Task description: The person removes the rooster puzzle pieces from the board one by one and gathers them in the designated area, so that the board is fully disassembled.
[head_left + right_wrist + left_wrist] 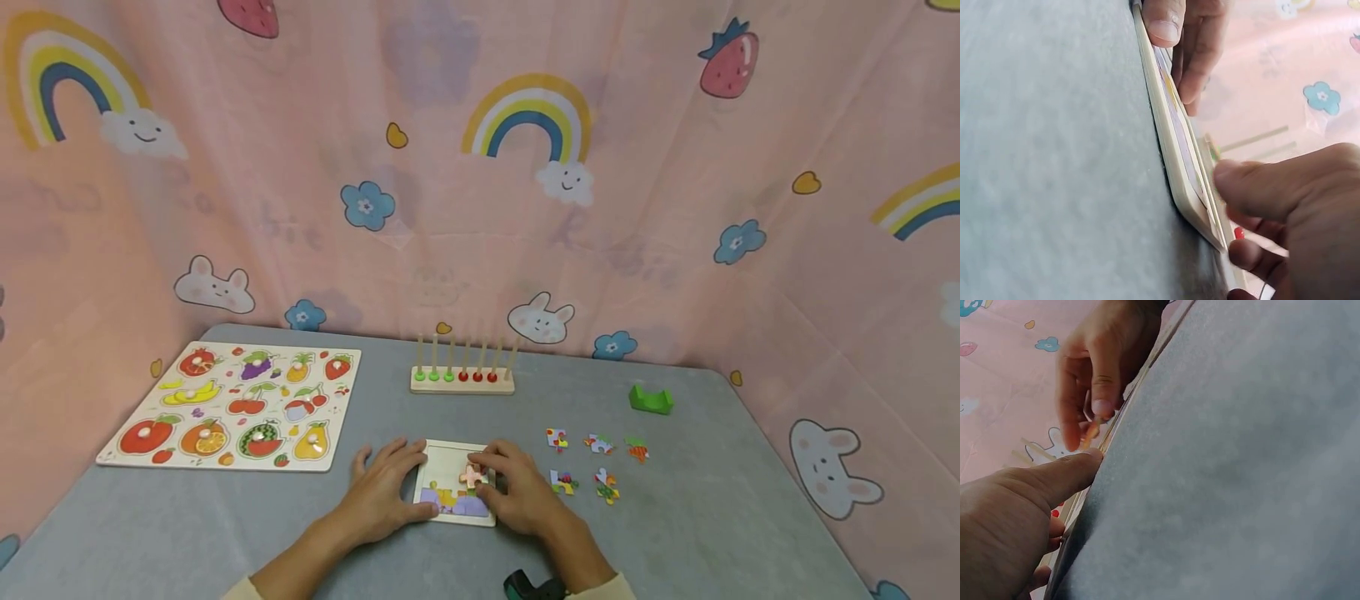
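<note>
A small wooden puzzle tray (455, 521) lies on the table, with purple and yellow jigsaw pieces (448, 502) fitted along its near side. My left hand (382, 493) rests against the tray's left side, fingers extended toward the far corner and thumb on the near edge. Over the tray's right part, my right hand (521, 492) pinches a pinkish jigsaw piece (472, 476) between thumb and fingers. From the left wrist, the held piece (1090, 432) appears as an orange sliver under the other hand's fingertips. The right wrist view shows the tray's rim (1161, 125) edge-on.
Several loose jigsaw pieces (598, 444) lie right of the tray. A green block (651, 400) stands farther back. Behind the tray is a peg rack (462, 383) with green and red beads. A fruit puzzle board (247, 408) lies left; a dark object (532, 587) sits at the near edge.
</note>
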The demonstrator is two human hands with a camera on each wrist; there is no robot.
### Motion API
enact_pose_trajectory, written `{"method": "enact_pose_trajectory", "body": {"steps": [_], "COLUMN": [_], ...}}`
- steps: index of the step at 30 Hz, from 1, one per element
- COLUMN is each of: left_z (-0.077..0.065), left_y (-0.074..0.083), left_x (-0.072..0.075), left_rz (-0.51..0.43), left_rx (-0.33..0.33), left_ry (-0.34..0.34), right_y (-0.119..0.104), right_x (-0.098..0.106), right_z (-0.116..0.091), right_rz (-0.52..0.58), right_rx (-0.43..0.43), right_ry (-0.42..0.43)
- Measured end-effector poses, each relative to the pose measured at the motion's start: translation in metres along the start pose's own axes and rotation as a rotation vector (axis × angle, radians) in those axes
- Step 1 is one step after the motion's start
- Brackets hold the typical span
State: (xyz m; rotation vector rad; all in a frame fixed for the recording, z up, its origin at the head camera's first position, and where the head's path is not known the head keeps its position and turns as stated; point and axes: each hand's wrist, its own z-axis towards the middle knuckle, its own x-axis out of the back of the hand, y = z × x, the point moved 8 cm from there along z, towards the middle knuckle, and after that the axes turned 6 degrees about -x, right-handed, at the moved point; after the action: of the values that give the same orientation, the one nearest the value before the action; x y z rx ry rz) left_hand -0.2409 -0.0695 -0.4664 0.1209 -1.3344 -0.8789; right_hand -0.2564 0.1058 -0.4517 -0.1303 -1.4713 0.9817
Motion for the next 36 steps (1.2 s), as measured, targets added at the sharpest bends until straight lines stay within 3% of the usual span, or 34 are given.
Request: {"method": "enact_pose_trajectory", "body": {"steps": [6, 22, 36], "left_z": [0.001, 0.000, 0.000], "left_y": [-0.001, 0.003, 0.003], "left_x": [-0.001, 0.002, 0.002], "left_rz": [-0.002, -0.017, -0.018], "left_rx": [-0.001, -0.003, -0.010], "left_ry": [-0.010, 0.001, -0.003], "right_y": [-0.007, -0.029, -0.035], "right_x": [0.012, 0.055, 0.087], "right_z": [0.000, -0.014, -0.033], "right_rz": [0.065, 0.043, 0.021], "right_rx": [0.036, 0.080, 0.233], "right_ry": [0.068, 0.164, 0.265]}}
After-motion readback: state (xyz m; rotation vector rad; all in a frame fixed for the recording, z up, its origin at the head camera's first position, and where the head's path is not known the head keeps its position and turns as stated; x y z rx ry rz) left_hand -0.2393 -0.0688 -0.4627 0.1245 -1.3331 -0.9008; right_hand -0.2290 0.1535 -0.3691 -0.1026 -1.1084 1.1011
